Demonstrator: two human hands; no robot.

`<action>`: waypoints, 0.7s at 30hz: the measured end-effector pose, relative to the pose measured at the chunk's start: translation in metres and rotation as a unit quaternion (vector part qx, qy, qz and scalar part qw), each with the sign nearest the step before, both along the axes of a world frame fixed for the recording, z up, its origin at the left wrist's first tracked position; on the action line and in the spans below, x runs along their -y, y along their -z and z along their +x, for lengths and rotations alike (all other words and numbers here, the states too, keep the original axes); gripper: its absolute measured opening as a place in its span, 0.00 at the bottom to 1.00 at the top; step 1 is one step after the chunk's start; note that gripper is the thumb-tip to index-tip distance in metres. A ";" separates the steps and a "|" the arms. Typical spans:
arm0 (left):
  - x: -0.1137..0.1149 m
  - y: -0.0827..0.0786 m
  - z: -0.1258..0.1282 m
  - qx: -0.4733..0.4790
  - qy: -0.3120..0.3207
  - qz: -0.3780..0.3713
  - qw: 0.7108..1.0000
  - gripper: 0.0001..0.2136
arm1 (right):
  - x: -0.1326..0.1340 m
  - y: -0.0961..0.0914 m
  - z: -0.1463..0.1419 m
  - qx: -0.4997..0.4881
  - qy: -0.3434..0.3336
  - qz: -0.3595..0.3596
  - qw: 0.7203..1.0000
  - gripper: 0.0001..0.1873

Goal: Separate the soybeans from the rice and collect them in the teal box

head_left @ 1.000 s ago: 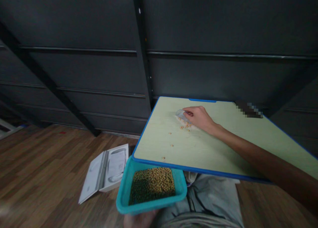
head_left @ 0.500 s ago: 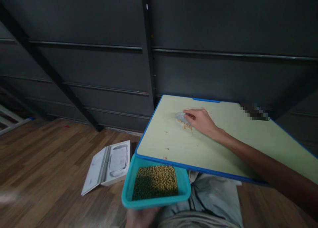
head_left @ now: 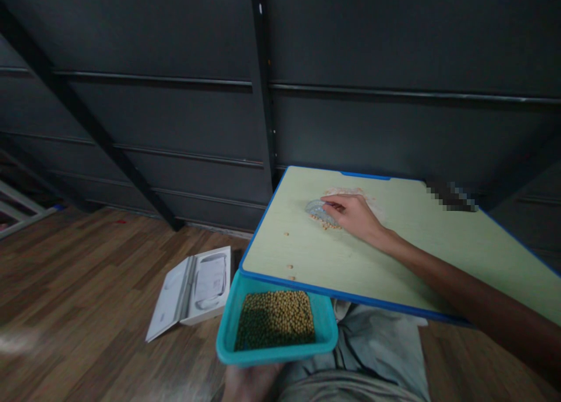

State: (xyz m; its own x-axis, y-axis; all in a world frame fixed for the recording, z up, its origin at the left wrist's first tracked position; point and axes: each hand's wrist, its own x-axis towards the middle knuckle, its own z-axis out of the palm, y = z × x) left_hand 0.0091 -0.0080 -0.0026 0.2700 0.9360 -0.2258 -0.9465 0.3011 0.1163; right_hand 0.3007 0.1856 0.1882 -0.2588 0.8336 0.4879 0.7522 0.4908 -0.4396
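Observation:
My right hand [head_left: 350, 214] is closed on a translucent, curved grey piece [head_left: 316, 207], its fingertips pinching the edge. The piece stands against a small pile of round tan beans [head_left: 326, 224] on the pale green board [head_left: 302, 253]. A few single beans [head_left: 290, 266] lie nearer the board's front left edge. Below that edge, a teal plastic basket [head_left: 280, 355] holds many yellowish and dark green beans [head_left: 276, 320]. My left hand [head_left: 254, 381] is blurred under the basket's near side and supports it; its fingers are hidden.
An open white box [head_left: 190, 294] with a paper insert sits on the wooden floor [head_left: 105, 273]. A dark panelled wall [head_left: 188, 115] rises behind the board. Pale crumbs [head_left: 346, 191] are scattered beyond my right hand. A blurred-out dark object [head_left: 451, 197] is at the board's back right.
My right hand and the translucent piece have shifted slightly left along the bean pile. Two loose beans near the front left have moved a little leftward. The basket stays nearly in place.

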 end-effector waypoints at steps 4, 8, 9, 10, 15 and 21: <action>0.000 0.008 -0.002 0.027 0.017 0.035 0.999 0.19 | 0.004 -0.002 -0.003 -0.007 -0.009 -0.006 1.000 0.15; 0.000 0.011 -0.005 0.028 0.017 0.053 0.998 0.18 | 0.008 -0.003 -0.008 -0.013 -0.017 -0.013 1.000 0.14; 0.000 0.009 -0.005 0.018 0.023 0.048 0.998 0.18 | 0.008 -0.003 -0.009 -0.013 -0.019 -0.014 1.000 0.14; -0.001 0.006 -0.005 0.007 0.038 0.037 0.999 0.18 | 0.009 -0.002 -0.010 -0.015 -0.022 -0.016 1.000 0.14; 0.000 -0.007 -0.002 -0.037 0.007 -0.013 0.999 0.18 | 0.013 -0.001 -0.013 -0.026 -0.025 -0.026 0.999 0.13; 0.001 -0.004 -0.001 -0.022 0.024 -0.022 0.999 0.19 | 0.018 -0.001 -0.018 -0.042 -0.035 -0.020 0.998 0.13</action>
State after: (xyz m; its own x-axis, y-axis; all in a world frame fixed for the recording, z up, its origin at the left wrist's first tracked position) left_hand 0.0076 -0.0094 0.0011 0.3031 0.9112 -0.2790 -0.9254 0.3514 0.1422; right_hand 0.2828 0.1678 0.1892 -0.2766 0.8340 0.4775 0.6768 0.5218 -0.5193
